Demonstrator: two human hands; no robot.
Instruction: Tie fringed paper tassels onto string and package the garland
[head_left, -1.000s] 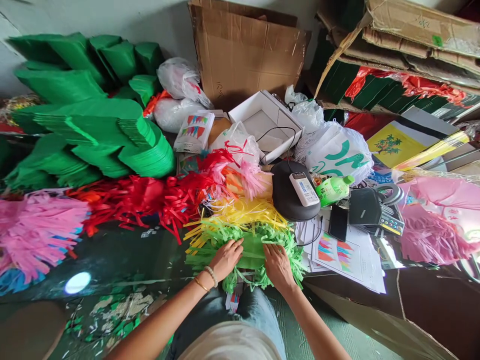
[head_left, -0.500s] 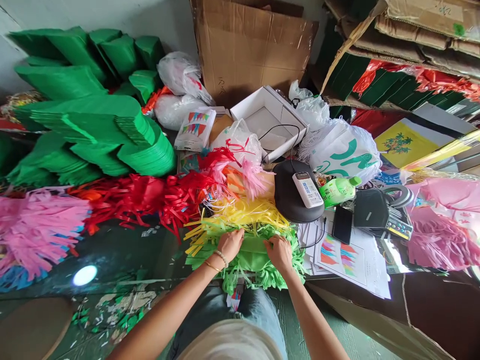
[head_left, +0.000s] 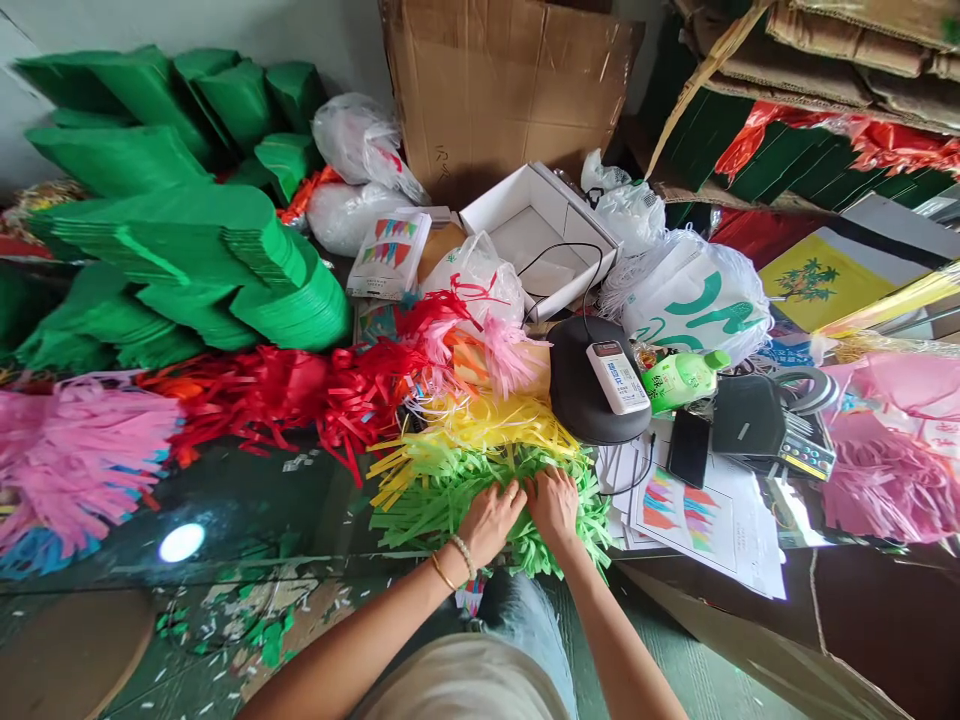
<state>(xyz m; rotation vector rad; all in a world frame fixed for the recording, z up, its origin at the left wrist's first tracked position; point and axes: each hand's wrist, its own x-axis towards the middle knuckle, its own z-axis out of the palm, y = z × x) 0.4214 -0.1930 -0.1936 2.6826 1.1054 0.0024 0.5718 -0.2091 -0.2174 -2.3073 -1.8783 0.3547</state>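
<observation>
The left hand [head_left: 489,522] and the right hand [head_left: 553,505] are working side by side in a green paper fringe [head_left: 442,510], their fingers curled and pinching its strips, the hands almost touching, so the paper is bunching at one spot. The fringe is lying at the near edge of the table [head_left: 225,500], directly before the person and just below a yellow paper fringe [head_left: 480,425]. A red paper fringe [head_left: 285,400] and a pink paper fringe [head_left: 75,450] are lying in separate heaps, keeping the colours apart, while a printed bunting sheet [head_left: 679,510] is lying within easy view.
</observation>
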